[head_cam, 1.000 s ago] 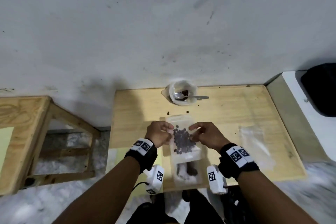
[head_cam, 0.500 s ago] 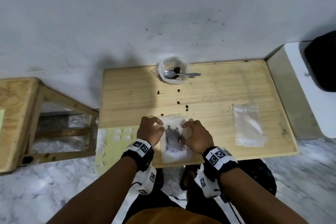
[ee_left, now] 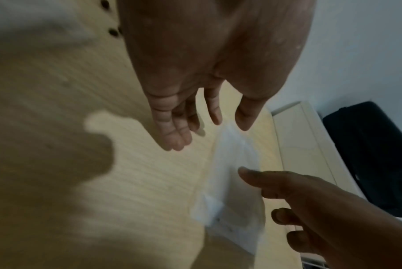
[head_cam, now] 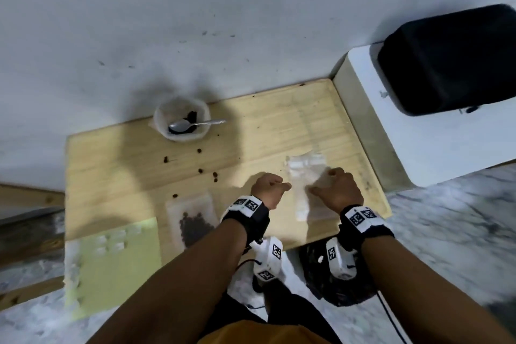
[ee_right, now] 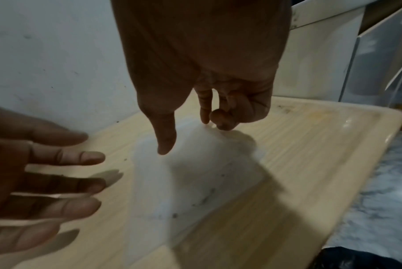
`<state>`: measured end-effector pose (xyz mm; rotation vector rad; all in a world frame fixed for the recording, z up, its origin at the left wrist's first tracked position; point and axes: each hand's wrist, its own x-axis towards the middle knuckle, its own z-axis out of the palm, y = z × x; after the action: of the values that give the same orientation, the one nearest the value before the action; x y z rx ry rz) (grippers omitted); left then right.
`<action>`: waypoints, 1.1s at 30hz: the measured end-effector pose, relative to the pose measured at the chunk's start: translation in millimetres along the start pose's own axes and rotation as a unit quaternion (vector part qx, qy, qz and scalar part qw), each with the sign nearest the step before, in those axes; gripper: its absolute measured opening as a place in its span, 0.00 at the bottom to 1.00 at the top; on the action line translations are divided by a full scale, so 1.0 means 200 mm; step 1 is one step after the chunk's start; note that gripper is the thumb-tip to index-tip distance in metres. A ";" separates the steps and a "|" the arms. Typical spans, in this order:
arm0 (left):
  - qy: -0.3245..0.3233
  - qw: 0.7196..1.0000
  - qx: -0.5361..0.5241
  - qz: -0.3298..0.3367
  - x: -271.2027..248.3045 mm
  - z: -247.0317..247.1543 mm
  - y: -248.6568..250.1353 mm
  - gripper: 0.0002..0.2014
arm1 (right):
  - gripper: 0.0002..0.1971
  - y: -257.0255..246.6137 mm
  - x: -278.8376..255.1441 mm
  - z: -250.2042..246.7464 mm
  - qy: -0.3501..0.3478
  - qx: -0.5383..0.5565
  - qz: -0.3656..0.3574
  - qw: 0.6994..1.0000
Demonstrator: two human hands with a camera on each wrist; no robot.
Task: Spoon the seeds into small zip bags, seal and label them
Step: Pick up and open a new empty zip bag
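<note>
Both hands over the right half of the surface [head_cam: 251, 131], working at a stack of empty clear zip bags [head_cam: 305, 176].

Left hand [head_cam: 269, 188]: fingers loosely extended and spread in the wrist views, holding nothing, tips just beside the left edge of the empty bags. Contact with the plastic not clear.

Right hand [head_cam: 336, 188]: thumb [ee_right: 166, 143] stretched down toward the top bag, other fingers partly curled, tips at or close to the bag's far edge. Looks like the start of a pick, but no closed pinch can be seen; it has nothing in hold as far as shown.

Filled bag [head_cam: 194, 220] lies flat to the left of the left wrist, near the front edge, dark seeds [head_cam: 194, 227] bunched in its lower part. Beside it, a pale green sheet [head_cam: 117, 262] carrying small white labels [head_cam: 113, 243], overhanging the front left corner.

Farther back: white bowl [head_cam: 181, 120] by the wall, spoon [head_cam: 195, 124] resting in it, a little seed left inside. Several spilled seeds [head_cam: 199, 170] scattered between bowl and bags.

Progress, by judgement: one bag filled; next bag being fetched. Filling, sealing and labelling of further bags remain.

Unclear: whether the filled bag's zip is closed; no label visible on it. Number of empty bags not countable; the plastic is blurred and see-through. Right edge shows a white ledge with a black case [head_cam: 452, 61], cut off.
</note>
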<state>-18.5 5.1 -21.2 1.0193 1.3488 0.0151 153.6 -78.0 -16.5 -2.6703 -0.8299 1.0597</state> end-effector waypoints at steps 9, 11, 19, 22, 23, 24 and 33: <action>0.069 0.997 0.004 0.020 0.07 0.25 0.03 0.06 | 0.28 0.11 0.07 0.00 0.047 0.054 -0.042 0.997; 0.075 0.997 0.002 0.023 0.07 0.25 0.02 0.04 | 0.22 0.13 0.06 0.01 0.064 0.083 -0.053 0.993; 0.097 0.987 -0.048 0.116 -0.01 0.18 0.04 0.09 | 0.09 0.09 0.01 -0.06 0.071 0.349 -0.067 0.932; 0.117 0.975 -0.061 0.181 -0.07 0.09 0.10 0.14 | 0.10 -0.01 -0.04 -0.11 -0.030 0.382 -0.086 0.920; 0.125 0.970 -0.064 0.201 -0.09 0.04 0.11 0.17 | 0.11 -0.06 -0.06 -0.12 -0.062 0.373 -0.098 0.921; 0.132 0.965 -0.058 0.217 -0.10 -0.01 0.13 0.19 | 0.14 -0.11 -0.08 -0.13 -0.081 0.358 -0.112 0.923; 0.148 0.937 0.096 0.303 -0.38 -0.66 0.17 0.16 | 0.08 -0.76 -0.35 -0.16 -0.174 0.179 -0.236 0.939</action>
<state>-127.4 60.5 74.4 1.6186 1.2663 0.5273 68.0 12.7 98.3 -1.8792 -1.1359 1.4012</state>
